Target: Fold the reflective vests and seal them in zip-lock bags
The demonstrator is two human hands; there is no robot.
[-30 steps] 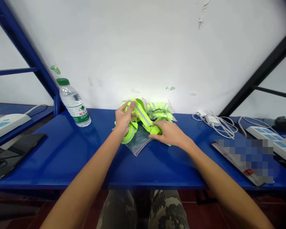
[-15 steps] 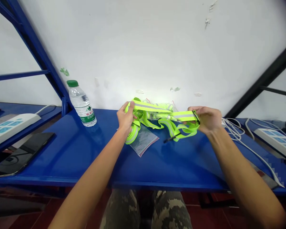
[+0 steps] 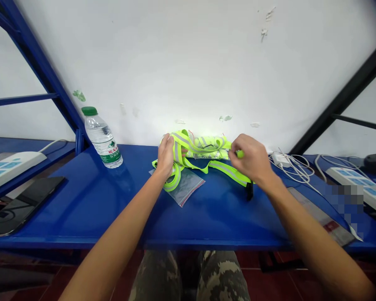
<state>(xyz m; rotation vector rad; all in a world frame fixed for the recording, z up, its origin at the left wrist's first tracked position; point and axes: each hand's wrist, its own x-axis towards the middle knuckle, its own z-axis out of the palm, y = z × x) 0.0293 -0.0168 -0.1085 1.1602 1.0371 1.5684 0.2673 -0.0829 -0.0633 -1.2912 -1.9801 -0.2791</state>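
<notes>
A neon-yellow reflective strap point(image 3: 228, 172) with a grey stripe runs in loops between my hands over the blue table. My left hand point(image 3: 166, 156) is closed around its bunched, looped part. At the right, my right hand point(image 3: 250, 156) is closed in a fist on another stretch, and a bit of yellow shows between the fingers. A black buckle point(image 3: 250, 191) hangs at a strap end just below my right hand. Under the loops lies a clear zip bag point(image 3: 188, 187) with a red seal line. Behind them, more yellow strap sits in a clear packet point(image 3: 211, 154) by the wall.
A water bottle point(image 3: 102, 138) with a green cap stands at the left on the blue table point(image 3: 188, 228). Power strips point(image 3: 17, 167) lie at both sides. White cables point(image 3: 296, 169) coil at the right, near a flat grey item point(image 3: 321, 215). A black tablet-like slab point(image 3: 25, 202) lies left.
My right hand has moved left and turned into a fist, drawing the strap into a curve. The buckle end now hangs below it. The view has shifted slightly.
</notes>
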